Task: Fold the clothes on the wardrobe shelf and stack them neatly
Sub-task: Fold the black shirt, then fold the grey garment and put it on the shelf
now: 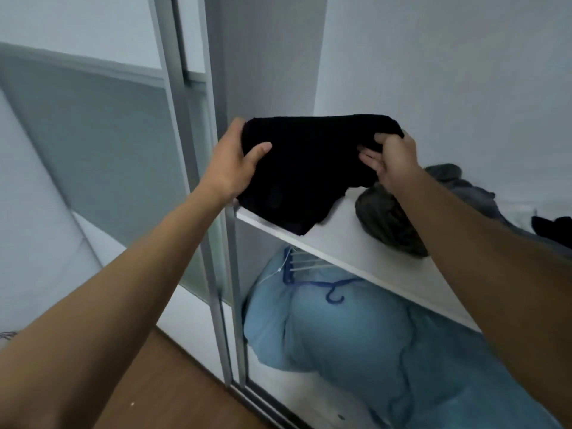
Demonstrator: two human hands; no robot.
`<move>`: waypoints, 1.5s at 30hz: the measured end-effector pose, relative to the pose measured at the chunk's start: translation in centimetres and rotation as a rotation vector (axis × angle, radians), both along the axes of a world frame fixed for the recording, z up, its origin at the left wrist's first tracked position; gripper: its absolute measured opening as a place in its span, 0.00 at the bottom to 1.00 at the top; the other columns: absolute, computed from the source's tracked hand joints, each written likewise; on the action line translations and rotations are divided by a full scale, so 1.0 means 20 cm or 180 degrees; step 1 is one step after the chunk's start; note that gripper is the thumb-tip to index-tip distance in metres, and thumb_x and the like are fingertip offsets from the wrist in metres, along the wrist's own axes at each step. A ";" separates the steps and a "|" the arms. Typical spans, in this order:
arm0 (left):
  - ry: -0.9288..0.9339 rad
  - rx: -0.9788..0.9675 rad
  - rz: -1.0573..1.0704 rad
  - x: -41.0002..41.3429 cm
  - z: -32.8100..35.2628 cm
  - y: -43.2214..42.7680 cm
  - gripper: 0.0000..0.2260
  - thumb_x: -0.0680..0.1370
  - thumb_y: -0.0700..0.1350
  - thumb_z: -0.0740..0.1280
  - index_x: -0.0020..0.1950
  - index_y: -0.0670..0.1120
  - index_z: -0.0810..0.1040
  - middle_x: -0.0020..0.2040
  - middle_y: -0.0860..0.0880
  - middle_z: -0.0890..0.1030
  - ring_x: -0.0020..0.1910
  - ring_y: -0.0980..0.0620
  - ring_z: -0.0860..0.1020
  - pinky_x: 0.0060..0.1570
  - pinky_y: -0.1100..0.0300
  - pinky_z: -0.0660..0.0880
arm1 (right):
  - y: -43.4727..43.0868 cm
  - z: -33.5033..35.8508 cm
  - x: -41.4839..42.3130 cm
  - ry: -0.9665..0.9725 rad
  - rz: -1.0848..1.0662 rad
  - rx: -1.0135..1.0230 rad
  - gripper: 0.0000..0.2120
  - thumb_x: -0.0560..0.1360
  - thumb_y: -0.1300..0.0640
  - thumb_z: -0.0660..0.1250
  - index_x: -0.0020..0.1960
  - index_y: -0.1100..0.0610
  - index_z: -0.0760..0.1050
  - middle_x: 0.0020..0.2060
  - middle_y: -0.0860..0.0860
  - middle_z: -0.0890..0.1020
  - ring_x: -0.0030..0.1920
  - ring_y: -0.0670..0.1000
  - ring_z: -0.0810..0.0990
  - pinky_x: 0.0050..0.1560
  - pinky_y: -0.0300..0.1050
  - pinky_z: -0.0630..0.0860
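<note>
A black garment (306, 168) is held up over the left end of the white wardrobe shelf (346, 243), its lower edge hanging down to the shelf's front. My left hand (238, 162) grips its left edge, thumb on the front. Its upper right corner is pinched in my right hand (390, 156). Behind my right forearm a crumpled dark grey garment (387, 224) lies on the shelf. Farther right are a grey-blue garment (464, 184) and a black piece (554, 227).
Below the shelf sits a light blue bundle of bedding (340, 332) with blue hangers (328, 286) on it. The sliding door frame (213, 243) stands just left of the shelf. Wooden floor (173, 388) lies at the bottom left.
</note>
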State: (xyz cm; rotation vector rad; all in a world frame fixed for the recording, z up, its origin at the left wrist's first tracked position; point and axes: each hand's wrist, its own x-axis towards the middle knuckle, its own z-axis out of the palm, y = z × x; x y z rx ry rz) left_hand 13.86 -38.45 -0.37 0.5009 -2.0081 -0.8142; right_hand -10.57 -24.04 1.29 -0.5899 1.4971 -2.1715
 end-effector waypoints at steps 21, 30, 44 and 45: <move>-0.2545 -0.0733 0.1309 -0.71 -0.28 -0.26 0.24 0.77 0.58 0.60 0.72 0.53 0.71 0.75 0.48 0.67 0.75 0.44 0.63 0.72 0.43 0.59 | -0.95 -0.44 -0.59 0.3369 0.1421 0.2695 0.30 0.81 0.38 0.53 0.78 0.52 0.62 0.77 0.55 0.66 0.75 0.58 0.65 0.74 0.52 0.61; -0.3339 -0.0610 0.1140 -0.80 -0.38 -0.33 0.26 0.79 0.61 0.57 0.75 0.53 0.66 0.77 0.46 0.62 0.76 0.40 0.58 0.73 0.38 0.57 | -0.81 -0.55 -0.77 0.2952 0.1174 0.3502 0.32 0.81 0.35 0.47 0.72 0.54 0.70 0.69 0.58 0.74 0.68 0.61 0.72 0.68 0.56 0.68; -0.1662 -0.0564 -0.1313 -1.16 -0.35 0.08 0.10 0.77 0.46 0.65 0.58 0.50 0.77 0.63 0.52 0.75 0.60 0.49 0.76 0.62 0.48 0.73 | 0.40 -0.34 -0.86 0.2660 -0.0623 0.3737 0.10 0.78 0.52 0.67 0.47 0.59 0.79 0.47 0.55 0.82 0.48 0.56 0.80 0.50 0.48 0.75; -0.1706 -0.0520 -0.1380 -1.20 -0.38 0.12 0.12 0.76 0.47 0.65 0.59 0.50 0.76 0.63 0.51 0.74 0.60 0.47 0.76 0.62 0.48 0.73 | 0.47 -0.36 -0.84 0.2503 -0.0591 0.3843 0.13 0.77 0.50 0.68 0.45 0.60 0.77 0.45 0.56 0.82 0.47 0.58 0.80 0.49 0.50 0.76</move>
